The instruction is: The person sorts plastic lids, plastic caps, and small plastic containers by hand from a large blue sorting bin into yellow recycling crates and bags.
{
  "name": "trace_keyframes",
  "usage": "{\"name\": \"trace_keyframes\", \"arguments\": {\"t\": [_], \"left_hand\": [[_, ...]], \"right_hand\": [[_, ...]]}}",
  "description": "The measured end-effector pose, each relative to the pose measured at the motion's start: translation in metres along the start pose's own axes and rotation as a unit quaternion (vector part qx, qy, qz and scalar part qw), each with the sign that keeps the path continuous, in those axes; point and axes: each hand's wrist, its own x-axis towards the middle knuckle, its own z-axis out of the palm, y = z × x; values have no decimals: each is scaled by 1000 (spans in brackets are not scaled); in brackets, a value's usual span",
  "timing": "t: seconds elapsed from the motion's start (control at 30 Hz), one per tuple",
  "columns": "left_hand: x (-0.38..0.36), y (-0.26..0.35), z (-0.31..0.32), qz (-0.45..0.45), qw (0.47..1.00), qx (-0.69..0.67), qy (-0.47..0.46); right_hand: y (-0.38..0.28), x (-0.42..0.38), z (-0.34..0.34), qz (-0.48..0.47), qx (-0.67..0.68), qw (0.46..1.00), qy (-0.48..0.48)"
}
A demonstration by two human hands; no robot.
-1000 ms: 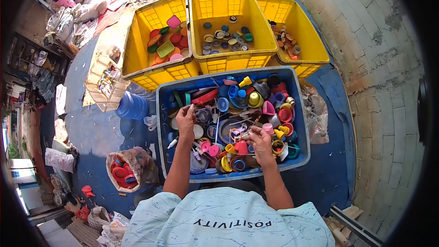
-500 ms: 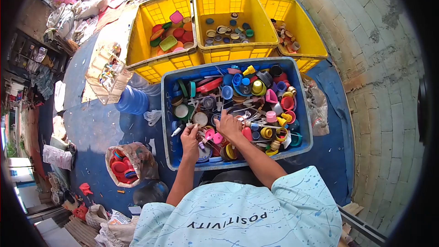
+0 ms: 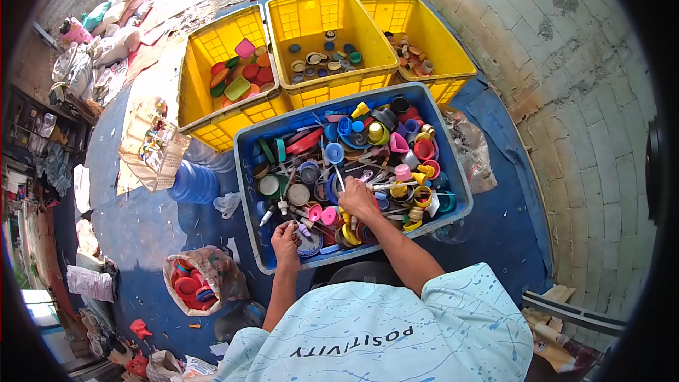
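A blue tub (image 3: 246, 205) full of mixed plastic caps and lids stands in front of me. Over its near left part is my left hand (image 3: 286, 242), its fingers closed beside a purple piece (image 3: 304, 230); whether it grips anything is too small to tell. My right hand (image 3: 358, 198) is in the middle of the heap, fingers pinched on a thin white stick (image 3: 339, 177). Around it lie a blue cup-shaped cap (image 3: 334, 153), pink caps (image 3: 329, 215) and yellow caps (image 3: 423, 196).
Three yellow crates stand behind the tub: left (image 3: 233, 119), middle (image 3: 339, 83) and right (image 3: 453, 74). A sack of red lids (image 3: 230, 283) is at the left, near a blue water bottle (image 3: 194, 182). A block wall (image 3: 580, 134) rises at the right.
My left hand has moved back toward the tub's near edge. The right hand has its fingers drawn together around the white stick. The whole view has shifted and turned a little.
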Motion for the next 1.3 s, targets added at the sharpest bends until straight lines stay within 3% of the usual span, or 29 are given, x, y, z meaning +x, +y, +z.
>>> {"name": "trace_keyframes", "arguments": {"t": [0.17,0.27,0.37,0.5,0.6,0.7,0.83,0.93,1.0,1.1,1.2,1.3], "left_hand": [[23,6,25,41,997,35,-54],[31,17,43,67,994,58,-68],[31,29,61,78,989,90,-84],[21,40,75,-69,940,192,-275],[-21,47,103,-60,885,205,-413],[-46,47,133,-23,882,161,-443],[-36,39,144,-35,917,161,-364],[-26,43,136,-24,951,116,-284],[-18,46,120,-15,966,96,-240],[-14,52,92,-1,980,63,-190],[-9,47,61,-4,988,4,-155],[-14,40,46,13,991,-25,-128]], "right_hand": [[21,-25,-39,29,123,978,-167],[38,-57,-48,21,261,950,-169],[29,-98,-88,35,463,853,-238],[44,-124,-98,4,482,860,-167],[54,-125,-95,26,490,852,-182],[40,-118,-84,23,506,842,-185],[30,-103,-67,-10,432,884,-181],[29,-85,-83,-120,285,942,-127],[43,-61,-77,-204,126,969,61],[61,-32,-81,-211,-142,954,160],[74,-14,-80,-181,-289,936,86],[69,-12,-83,-178,-336,924,53]]}}
